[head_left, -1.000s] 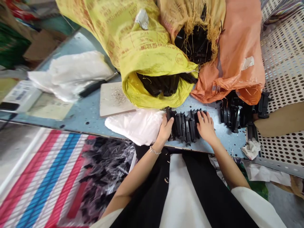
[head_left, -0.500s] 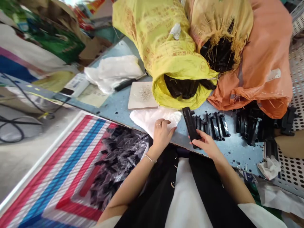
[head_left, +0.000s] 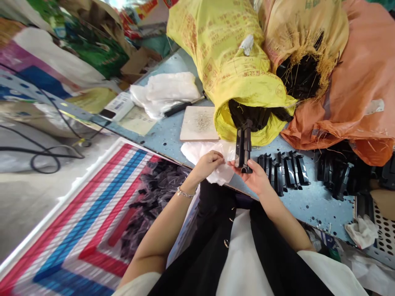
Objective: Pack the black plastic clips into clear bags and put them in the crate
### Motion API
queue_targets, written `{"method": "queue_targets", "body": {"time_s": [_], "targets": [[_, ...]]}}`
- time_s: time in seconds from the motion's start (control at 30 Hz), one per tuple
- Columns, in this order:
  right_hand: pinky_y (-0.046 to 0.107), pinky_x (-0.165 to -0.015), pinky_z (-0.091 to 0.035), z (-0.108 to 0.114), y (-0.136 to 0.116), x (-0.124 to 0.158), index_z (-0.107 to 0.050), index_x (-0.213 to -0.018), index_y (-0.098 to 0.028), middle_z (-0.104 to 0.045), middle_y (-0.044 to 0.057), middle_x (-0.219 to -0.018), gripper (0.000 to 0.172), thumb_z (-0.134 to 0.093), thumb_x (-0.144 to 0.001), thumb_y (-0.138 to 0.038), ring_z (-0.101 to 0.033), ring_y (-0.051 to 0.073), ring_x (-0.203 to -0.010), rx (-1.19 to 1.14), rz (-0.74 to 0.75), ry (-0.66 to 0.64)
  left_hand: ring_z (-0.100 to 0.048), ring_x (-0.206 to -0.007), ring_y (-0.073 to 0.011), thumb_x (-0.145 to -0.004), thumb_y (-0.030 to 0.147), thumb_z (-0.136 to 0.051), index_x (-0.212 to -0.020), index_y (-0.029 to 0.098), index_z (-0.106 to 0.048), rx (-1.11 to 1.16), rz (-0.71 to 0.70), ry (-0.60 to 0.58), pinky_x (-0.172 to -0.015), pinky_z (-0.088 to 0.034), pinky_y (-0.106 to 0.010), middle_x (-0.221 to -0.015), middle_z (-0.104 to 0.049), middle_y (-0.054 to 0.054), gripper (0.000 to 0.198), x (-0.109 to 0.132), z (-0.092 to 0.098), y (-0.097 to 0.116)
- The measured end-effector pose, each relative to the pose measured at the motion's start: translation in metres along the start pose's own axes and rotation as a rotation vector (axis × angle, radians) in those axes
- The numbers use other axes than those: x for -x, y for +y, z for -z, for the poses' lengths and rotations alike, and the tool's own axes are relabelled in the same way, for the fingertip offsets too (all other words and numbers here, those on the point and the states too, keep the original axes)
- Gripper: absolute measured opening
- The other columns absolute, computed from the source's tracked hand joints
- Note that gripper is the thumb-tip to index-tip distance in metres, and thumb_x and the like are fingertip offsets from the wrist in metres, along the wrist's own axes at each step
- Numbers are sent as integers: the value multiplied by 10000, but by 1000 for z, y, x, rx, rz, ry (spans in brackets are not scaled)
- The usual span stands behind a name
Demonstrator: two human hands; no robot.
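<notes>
My right hand [head_left: 256,177] grips a black plastic moulded part [head_left: 242,146], which stands upright above my fingers. My left hand [head_left: 208,164] is curled on a crumpled white plastic sheet [head_left: 210,158], pinching its film just left of the black part. To the right of my right hand, a row of similar black parts [head_left: 280,170] lies on the blue speckled table [head_left: 321,213]. Further right sits a heap of black parts [head_left: 336,174]. A yellow woven sack [head_left: 234,53] spills black parts [head_left: 249,116] from its mouth.
An orange sack [head_left: 348,94] and a tan sack [head_left: 302,33] lie behind the row. A pale board [head_left: 199,123] stands near my hands. Below the table edge, a clear bag of black parts [head_left: 154,197] rests on a striped bag [head_left: 83,222]. A perforated crate [head_left: 382,234] stands at right.
My right hand has lifted a black part from the row and turned it upright. My left hand has moved from the parts onto the white sheet. The view has swung, shifting everything rightward.
</notes>
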State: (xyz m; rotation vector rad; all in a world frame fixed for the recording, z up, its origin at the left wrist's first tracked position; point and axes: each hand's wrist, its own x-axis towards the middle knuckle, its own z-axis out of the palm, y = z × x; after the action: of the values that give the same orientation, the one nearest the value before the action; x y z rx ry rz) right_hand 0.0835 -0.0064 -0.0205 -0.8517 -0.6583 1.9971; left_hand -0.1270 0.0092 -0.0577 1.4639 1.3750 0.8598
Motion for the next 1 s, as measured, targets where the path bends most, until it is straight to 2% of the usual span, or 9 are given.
{"method": "queue_targets", "body": {"time_s": [0.1,0.2,0.3,0.43,0.53,0.63,0.77,0.93,1.0], "targets": [[393,-919,-568,-6,14,-21,-716,-916,-201,-773,36,-892,356,-794,-710,-481,-715,254,-1000,80,97,106,-659,-832,-183,-776,414,-681,-705,206,-715,6,-27,43,-759,-561,-320,-976,-684,-69,221,2,0,3],[368,-897,-565,-6,19,-25,-702,-924,-207,-768,23,-875,343,-797,-706,-454,-715,235,-974,133,183,213,-667,-887,-194,-813,387,-655,-714,201,-716,-45,-50,109,-804,-572,-333,-1010,-689,-81,220,1,3,2],[357,-857,-585,-6,15,-17,-698,-958,-215,-772,29,-921,345,-776,-742,-473,-723,228,-971,61,176,182,-661,-861,-185,-841,313,-599,-697,200,-715,-138,-50,67,-811,-572,-333,-983,-679,-78,217,-2,1,-2],[378,-827,-609,-7,13,-16,-713,-948,-210,-775,42,-939,369,-770,-744,-512,-729,243,-958,-12,89,134,-647,-796,-173,-768,254,-672,-665,197,-697,-222,-45,46,-783,-567,-329,-907,-642,-54,120,-4,-8,-4],[411,-885,-600,-7,18,-22,-710,-900,-210,-768,36,-877,362,-797,-702,-501,-725,258,-975,0,114,192,-642,-798,-178,-798,265,-670,-618,195,-669,-249,-65,59,-801,-561,-338,-851,-622,-50,194,-3,-11,-3],[439,-921,-589,-9,25,-25,-704,-910,-230,-763,30,-898,324,-788,-705,-468,-712,267,-1027,20,169,255,-649,-862,-194,-843,261,-627,-673,199,-705,-264,-106,102,-834,-562,-350,-904,-641,-67,197,-1,-9,-1],[454,-906,-596,-11,30,-28,-697,-947,-251,-763,40,-972,321,-746,-736,-489,-695,275,-1073,-8,170,228,-658,-911,-206,-864,254,-601,-709,198,-730,-284,-146,114,-868,-564,-363,-952,-653,-78,209,5,-9,5],[411,-927,-585,-8,30,-33,-678,-911,-239,-755,25,-904,348,-783,-698,-493,-708,245,-1003,22,201,279,-630,-746,-140,-898,290,-585,-763,181,-718,-337,-165,277,-741,-563,-316,-1062,-634,-83,218,19,-1,19],[421,-933,-584,-8,27,-30,-674,-914,-247,-753,27,-912,337,-771,-717,-503,-708,242,-1001,32,208,283,-614,-714,-123,-902,289,-583,-785,181,-699,-348,-189,300,-712,-561,-297,-1066,-625,-78,198,23,2,22]]}}
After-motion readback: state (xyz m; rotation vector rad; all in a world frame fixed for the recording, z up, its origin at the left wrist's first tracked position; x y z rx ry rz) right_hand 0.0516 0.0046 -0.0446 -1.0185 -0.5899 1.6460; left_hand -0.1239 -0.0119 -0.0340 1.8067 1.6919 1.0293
